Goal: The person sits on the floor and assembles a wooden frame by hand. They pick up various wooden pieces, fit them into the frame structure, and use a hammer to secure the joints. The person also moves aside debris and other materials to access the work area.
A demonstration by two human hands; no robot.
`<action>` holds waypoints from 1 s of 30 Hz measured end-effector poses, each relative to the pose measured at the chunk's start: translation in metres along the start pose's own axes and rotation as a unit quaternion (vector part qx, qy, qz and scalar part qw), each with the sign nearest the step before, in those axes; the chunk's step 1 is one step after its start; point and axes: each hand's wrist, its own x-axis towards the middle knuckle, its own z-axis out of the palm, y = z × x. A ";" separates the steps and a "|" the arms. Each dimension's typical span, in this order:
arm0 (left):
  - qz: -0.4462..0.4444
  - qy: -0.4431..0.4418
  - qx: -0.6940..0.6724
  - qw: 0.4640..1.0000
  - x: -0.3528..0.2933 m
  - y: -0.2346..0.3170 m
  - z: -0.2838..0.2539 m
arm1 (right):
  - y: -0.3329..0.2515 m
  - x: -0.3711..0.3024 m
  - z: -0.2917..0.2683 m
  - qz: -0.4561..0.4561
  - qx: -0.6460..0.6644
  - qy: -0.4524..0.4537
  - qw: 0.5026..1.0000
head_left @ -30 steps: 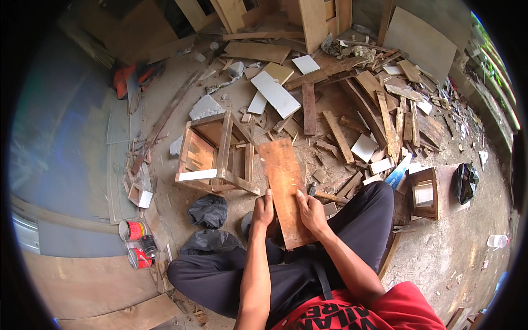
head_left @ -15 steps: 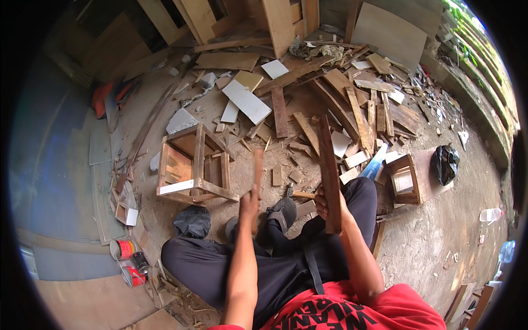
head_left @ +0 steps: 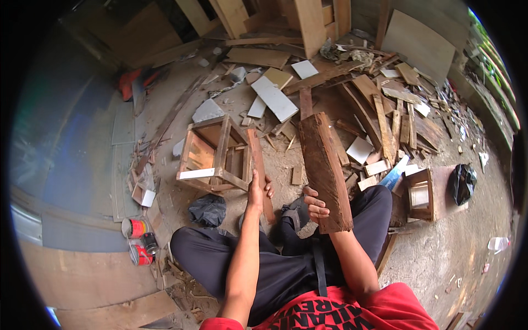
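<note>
In my left hand is a narrow reddish-brown wooden strip, upright, with my fingers wrapped round its lower half. My right hand grips a wider dark brown plank by its lower left edge; the broad, rough face is turned towards me. The two pieces stand apart, raised above my crossed legs. Just beyond my left hand, a small wooden frame like a stool lies on its side on the floor.
A heap of scrap boards covers the floor ahead and right. A saw with a blue blade lies beside my right knee, near a wooden box and black plastic bag. Red cans stand at left; another black bag sits by my left knee.
The plank in my right hand has turned from edge-on to show its broad face. The strip in my left hand now shows its broad side too. The hammer by my feet is hidden now.
</note>
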 end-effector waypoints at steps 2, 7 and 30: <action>0.000 0.003 -0.017 1.000 -0.002 0.009 0.004 | 0.004 -0.003 -0.009 0.009 0.010 -0.013 1.000; -0.020 -0.007 -0.074 0.997 -0.002 0.009 0.011 | 0.008 -0.023 -0.019 -0.007 0.028 0.009 1.000; -0.066 -0.015 -0.104 0.992 0.022 -0.047 0.034 | -0.026 -0.049 -0.031 -0.187 -0.474 0.570 0.644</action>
